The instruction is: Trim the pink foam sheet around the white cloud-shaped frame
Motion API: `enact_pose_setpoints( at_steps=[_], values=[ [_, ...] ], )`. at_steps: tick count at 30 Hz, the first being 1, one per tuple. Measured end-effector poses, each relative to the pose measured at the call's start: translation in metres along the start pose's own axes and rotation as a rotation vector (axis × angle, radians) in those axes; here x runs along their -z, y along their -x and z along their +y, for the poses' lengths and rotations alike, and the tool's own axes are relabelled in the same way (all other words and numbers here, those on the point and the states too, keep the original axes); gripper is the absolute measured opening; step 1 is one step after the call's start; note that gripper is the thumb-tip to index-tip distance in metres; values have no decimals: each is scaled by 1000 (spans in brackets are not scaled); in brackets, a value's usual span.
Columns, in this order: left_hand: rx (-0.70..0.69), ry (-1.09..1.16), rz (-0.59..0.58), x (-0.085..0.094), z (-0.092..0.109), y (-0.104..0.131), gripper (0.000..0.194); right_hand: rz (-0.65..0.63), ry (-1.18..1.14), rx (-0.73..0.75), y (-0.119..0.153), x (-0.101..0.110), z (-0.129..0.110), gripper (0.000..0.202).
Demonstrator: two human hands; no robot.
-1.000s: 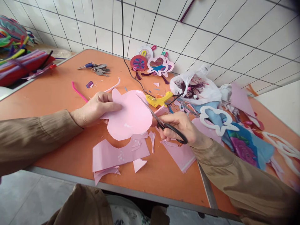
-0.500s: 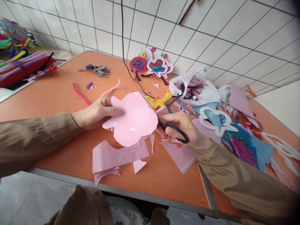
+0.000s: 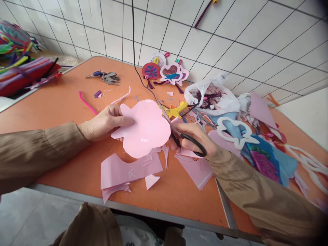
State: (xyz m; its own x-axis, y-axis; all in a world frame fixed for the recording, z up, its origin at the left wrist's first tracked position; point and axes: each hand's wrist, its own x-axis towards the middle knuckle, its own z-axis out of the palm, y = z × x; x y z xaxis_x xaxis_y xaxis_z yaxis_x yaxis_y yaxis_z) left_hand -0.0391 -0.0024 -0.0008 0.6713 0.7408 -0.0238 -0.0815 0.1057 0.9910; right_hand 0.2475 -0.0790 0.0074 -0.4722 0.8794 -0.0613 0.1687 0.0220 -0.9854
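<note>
A pink paper cutout [image 3: 147, 128] with a scalloped, flower-like edge is held above the table. My left hand [image 3: 107, 121] pinches its left side, thumb on top. Black-handled scissors [image 3: 193, 143] sit in my right hand [image 3: 196, 136], fingers in the loops. Their blades lie along the cutout's upper right edge. Below, pink paper offcuts [image 3: 132, 171] and a small pink scrap [image 3: 151, 181] lie on the orange table [image 3: 179, 208]. Just behind the blades rests a yellow glue gun [image 3: 176, 110], partly hidden.
Keys [image 3: 109, 78] and a pink pipe cleaner [image 3: 87, 102] lie at the left. Decorated ornaments [image 3: 169, 71] lean near the tiled wall. A white plastic bag [image 3: 225, 100], a white foam outline [image 3: 237, 133] and fabric pieces [image 3: 269, 160] crowd the right. A black cord [image 3: 134, 37] hangs down.
The scissor blades have swung a little more open and show more at the cutout's upper right edge. Both hands stay almost where they were.
</note>
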Motion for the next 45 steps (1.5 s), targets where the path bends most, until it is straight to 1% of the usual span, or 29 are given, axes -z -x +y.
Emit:
enact_pose_setpoints(
  at_steps=[3,8,12,16,20,23,26,28,33,38,41,45],
  values=[
    [0,-5,5,0,0,0,36,18,-9,-23,0,1,1,66],
    [11,-31,-6,-1,2,0,41,33,-16,-11,1,2,1,61],
    [30,-65,28,0,4,2,37,15,24,-17,1,3,-1,62],
    [42,-95,41,3,4,2,36,-33,103,33,0,7,-2,62],
    [39,-91,25,11,1,3,33,-44,185,52,-1,10,-2,51],
    [62,-100,28,16,-2,3,32,-48,237,51,0,12,-2,42],
    [75,-111,32,18,-4,4,27,-55,272,43,0,14,-2,37],
    [77,-122,32,18,-5,4,25,-59,287,34,0,14,-1,39],
    [85,-148,44,17,-5,3,26,-51,285,29,-2,16,8,53],
    [80,-146,44,17,-5,3,26,-78,253,17,-3,16,14,56],
    [77,-144,29,17,-5,3,25,-66,206,-20,-2,14,12,56],
    [73,-140,21,18,-5,3,25,-24,110,-30,0,7,5,55]
  ],
)
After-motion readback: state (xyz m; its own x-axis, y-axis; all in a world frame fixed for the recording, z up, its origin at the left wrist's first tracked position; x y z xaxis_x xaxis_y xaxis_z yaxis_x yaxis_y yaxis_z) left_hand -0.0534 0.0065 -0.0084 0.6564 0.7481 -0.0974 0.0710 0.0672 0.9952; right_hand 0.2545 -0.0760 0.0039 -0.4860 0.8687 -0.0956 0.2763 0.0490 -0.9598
